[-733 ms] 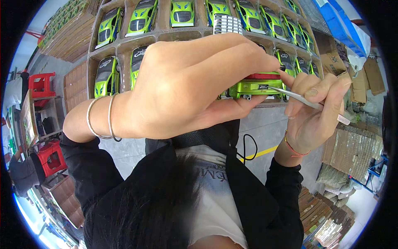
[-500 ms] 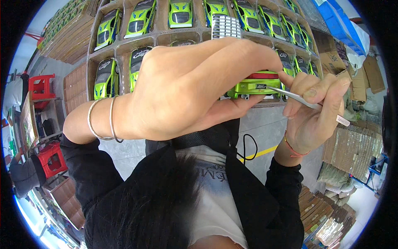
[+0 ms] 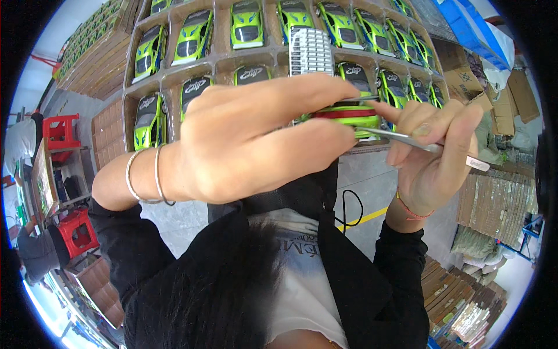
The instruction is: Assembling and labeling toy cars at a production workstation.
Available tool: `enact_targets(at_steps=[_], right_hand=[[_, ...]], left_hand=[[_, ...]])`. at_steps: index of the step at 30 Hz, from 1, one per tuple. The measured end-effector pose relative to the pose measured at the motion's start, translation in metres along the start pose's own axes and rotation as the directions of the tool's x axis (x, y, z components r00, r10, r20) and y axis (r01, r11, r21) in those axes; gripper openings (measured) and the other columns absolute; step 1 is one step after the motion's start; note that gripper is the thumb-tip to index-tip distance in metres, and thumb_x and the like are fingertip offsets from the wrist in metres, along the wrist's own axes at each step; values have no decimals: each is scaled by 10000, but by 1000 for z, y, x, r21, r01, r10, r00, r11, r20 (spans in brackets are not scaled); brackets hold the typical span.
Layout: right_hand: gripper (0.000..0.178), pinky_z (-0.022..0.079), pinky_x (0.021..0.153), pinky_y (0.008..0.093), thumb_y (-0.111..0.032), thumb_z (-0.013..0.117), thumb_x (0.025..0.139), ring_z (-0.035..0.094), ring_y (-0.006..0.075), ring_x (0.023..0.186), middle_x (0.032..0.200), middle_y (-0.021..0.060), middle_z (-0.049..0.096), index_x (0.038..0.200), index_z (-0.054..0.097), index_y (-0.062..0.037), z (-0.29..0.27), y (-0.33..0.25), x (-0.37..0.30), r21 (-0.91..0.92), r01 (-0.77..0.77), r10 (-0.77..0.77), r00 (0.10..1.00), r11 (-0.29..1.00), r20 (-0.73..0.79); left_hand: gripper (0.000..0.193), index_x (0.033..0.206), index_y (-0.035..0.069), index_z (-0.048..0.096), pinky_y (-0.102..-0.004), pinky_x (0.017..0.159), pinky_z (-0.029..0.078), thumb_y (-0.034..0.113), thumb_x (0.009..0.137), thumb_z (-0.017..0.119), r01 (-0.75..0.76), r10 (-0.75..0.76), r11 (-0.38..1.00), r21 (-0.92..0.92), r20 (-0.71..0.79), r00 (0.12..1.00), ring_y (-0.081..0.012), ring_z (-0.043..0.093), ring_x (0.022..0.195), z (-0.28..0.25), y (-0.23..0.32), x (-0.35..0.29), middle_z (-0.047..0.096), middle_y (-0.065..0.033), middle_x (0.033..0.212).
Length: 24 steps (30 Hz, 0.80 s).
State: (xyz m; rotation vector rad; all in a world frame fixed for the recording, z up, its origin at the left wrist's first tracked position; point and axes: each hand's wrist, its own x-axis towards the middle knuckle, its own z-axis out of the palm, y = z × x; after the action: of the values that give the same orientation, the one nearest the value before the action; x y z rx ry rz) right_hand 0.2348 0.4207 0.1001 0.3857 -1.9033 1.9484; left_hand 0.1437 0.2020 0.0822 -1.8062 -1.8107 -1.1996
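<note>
In front of my chest, my left hand (image 3: 250, 145) is closed around a small green toy car (image 3: 361, 121), its fingers covering most of the body. A red strip runs across the car's end that faces me. My right hand (image 3: 433, 154) pinches slim metal tweezers (image 3: 410, 140), whose tip reaches the car's green end below the red strip. A small pale label sits on the tweezers' back end. Just beyond my left hand, a white sheet of small stickers (image 3: 311, 53) lies over the tray. What the tweezers' tip holds, if anything, is too small to tell.
A divided tray (image 3: 224, 57) of several green-and-black toy cars spreads out beyond my hands. Stacked trays (image 3: 96, 55) stand at far left, near red stools (image 3: 61, 132). On the right are a blue crate (image 3: 474, 32), cardboard boxes (image 3: 468, 84) and bundled cardboard (image 3: 491, 203).
The car has tilted in my left hand, so its red strip and end have turned. My left fingers have shifted over it. The tweezers' tip has moved slightly left and down.
</note>
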Motion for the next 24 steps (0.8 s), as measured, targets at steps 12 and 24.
enact_targets(at_steps=[12, 24], right_hand=[[287, 541, 825, 329, -271, 645, 982, 697, 175, 844, 918, 118, 735, 1035, 722, 0, -92, 46, -22, -363, -17, -38, 989, 932, -145], [128, 552, 731, 254, -53, 682, 922, 734, 161, 828, 874, 125, 759, 1000, 723, 39, -104, 69, -30, -438, -55, -31, 982, 897, -187]], left_hand=[[331, 1145, -16, 709, -273, 677, 595, 45, 826, 774, 149, -139, 989, 14, -282, 949, -165, 745, 829, 19, -76, 140, 753, -163, 995], [294, 1113, 169, 706, -456, 695, 567, 243, 829, 716, 164, -101, 850, 501, -151, 983, -356, 692, 791, 187, -282, 208, 735, -112, 909]])
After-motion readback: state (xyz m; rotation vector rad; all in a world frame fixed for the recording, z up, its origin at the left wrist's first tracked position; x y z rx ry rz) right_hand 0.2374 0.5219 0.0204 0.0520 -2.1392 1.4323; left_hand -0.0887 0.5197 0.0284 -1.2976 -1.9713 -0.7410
